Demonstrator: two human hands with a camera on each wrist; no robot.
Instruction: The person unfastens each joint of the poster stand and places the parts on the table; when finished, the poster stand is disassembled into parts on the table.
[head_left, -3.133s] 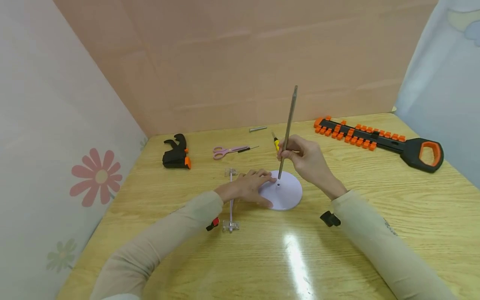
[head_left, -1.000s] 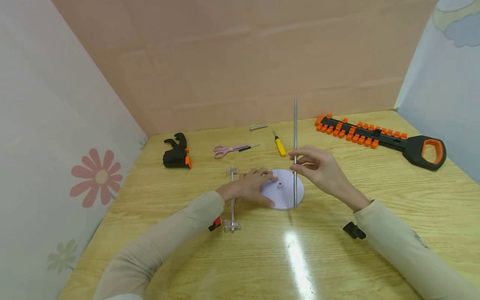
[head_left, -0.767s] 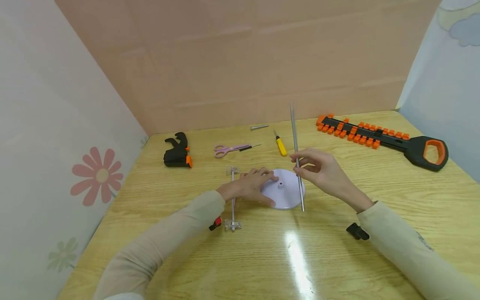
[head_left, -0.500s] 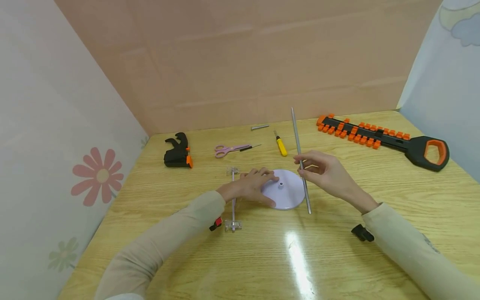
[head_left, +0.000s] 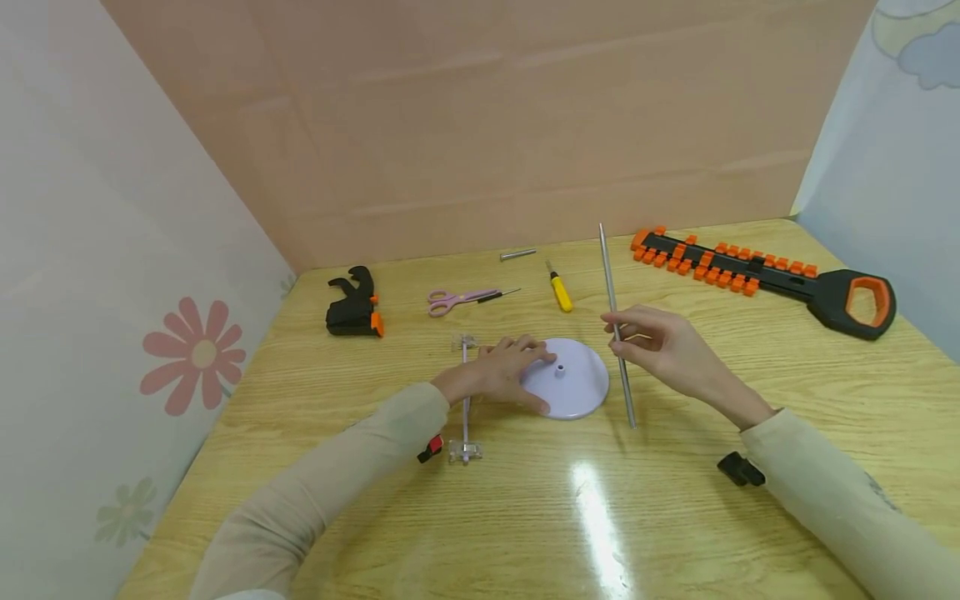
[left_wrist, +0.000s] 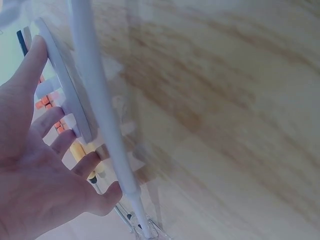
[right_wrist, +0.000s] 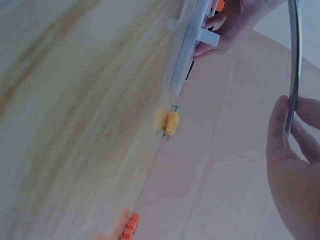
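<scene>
Metal rod (head_left: 617, 327): thin, straight, grey, held tilted just right of the white round base (head_left: 573, 387), lower end near the wooden table (head_left: 675, 517). The rod is not seated in the base's centre hole (head_left: 558, 367); insertion remains. Right hand (head_left: 667, 350) pinches the rod mid-length. Left hand (head_left: 498, 372) rests flat, fingers spread, on the base.
</scene>
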